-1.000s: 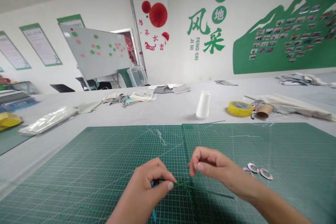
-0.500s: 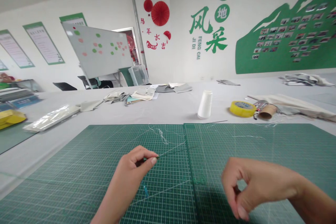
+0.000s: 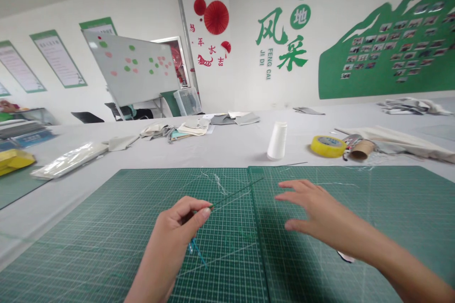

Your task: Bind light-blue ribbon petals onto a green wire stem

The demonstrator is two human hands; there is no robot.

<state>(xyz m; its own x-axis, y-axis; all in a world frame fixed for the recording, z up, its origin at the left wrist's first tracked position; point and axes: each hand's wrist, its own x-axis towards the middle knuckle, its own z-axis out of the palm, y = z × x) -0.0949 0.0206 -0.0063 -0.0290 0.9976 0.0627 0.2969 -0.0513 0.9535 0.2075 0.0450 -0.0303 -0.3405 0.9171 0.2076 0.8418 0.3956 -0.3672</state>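
Note:
My left hand (image 3: 177,232) pinches a thin dark green strand (image 3: 239,191), which slants up to the right over the green cutting mat (image 3: 142,208). Below those fingers hangs a small blue strand (image 3: 199,253). On the right, my right hand (image 3: 309,206) is raised over the mat with its fingers apart and nothing in them. A small pale object with a dark edge (image 3: 346,256) shows partly below my right forearm. White loose threads (image 3: 219,183) lie on the mat beyond my left hand.
Behind the mats stand a white thread cone (image 3: 277,141), a yellow tape roll (image 3: 327,146) and a cardboard tube (image 3: 361,149). Grey and white fabric pieces (image 3: 194,127) lie farther back. A clear plastic packet (image 3: 71,160) and a yellow object (image 3: 16,161) are at the left.
My right hand has moved up and left, and its fingers have opened from a closed pose. The green strand from my left hand now shows at length. My left hand has barely moved.

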